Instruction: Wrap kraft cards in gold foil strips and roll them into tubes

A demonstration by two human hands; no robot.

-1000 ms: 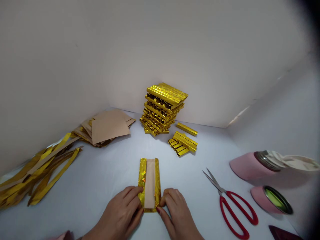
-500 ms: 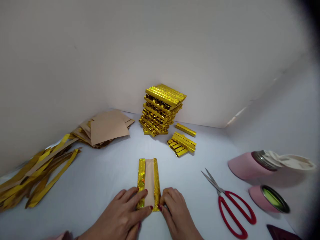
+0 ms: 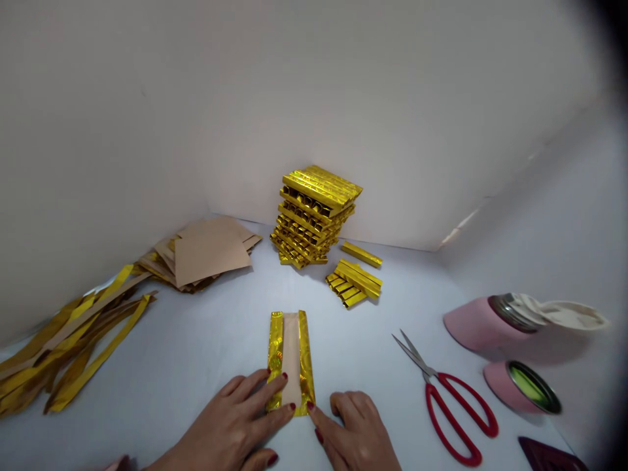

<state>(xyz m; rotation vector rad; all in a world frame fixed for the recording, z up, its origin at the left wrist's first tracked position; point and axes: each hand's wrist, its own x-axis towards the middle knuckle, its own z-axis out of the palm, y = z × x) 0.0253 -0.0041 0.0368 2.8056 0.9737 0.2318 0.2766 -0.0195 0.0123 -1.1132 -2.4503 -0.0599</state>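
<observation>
Glossy gold foil (image 3: 275, 347), matt kraft paper strip (image 3: 292, 353), red plastic scissor handles (image 3: 434, 425).

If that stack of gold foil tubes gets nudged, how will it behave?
The stack would likely tip or slide easily: it stands tall, its layers just laid crosswise. The tubes look light and hollow, with open ends, so they may dent rather than roll.

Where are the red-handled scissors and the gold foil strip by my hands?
Red-handled scissors (image 3: 430, 373), head view, on the pivot.
Gold foil strip (image 3: 275, 347), head view, on the left folded flap.
</observation>
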